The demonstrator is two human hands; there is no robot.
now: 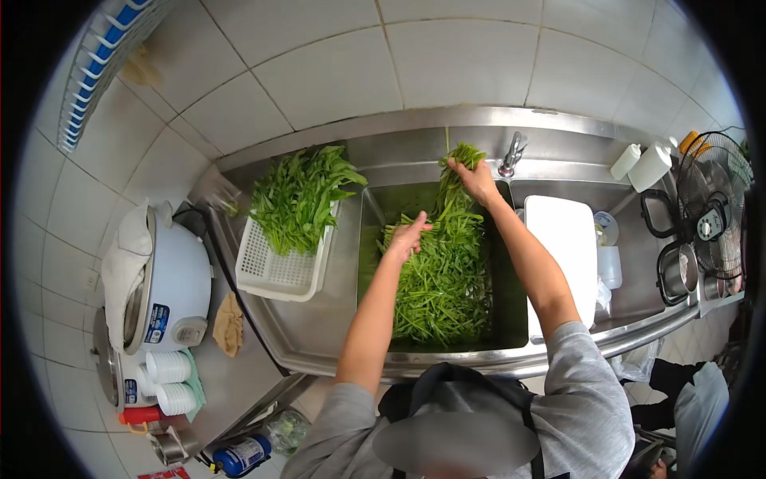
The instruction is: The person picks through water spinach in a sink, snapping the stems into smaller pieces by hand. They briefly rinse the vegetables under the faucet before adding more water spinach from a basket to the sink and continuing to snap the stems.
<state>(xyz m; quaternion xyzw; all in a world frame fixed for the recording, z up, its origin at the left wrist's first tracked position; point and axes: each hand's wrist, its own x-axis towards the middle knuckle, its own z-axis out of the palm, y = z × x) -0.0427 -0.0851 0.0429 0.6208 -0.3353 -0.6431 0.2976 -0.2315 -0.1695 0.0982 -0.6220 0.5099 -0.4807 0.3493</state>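
Observation:
My right hand [476, 182] grips a bunch of leafy greens [456, 172] above the far edge of the sink, next to the tap [513, 154]. Long stems hang from the bunch toward a big heap of cut greens [443, 299] that fills much of the sink basin [504, 315]. Over the left side of this heap, my left hand [408, 239] has its fingers partly stretched out, with nothing plainly held. On the counter to the left, a white perforated basket [279, 275] carries more long-stemmed greens [299, 195].
A white board [561, 263] lies across the right basin's left part. Bottles [650, 166] and a black fan [712, 215] stand at far right. Leftward are a large rice cooker [179, 279], stacked white cups [169, 367] and a tan cloth [229, 325]. Another person [698, 407] is at lower right.

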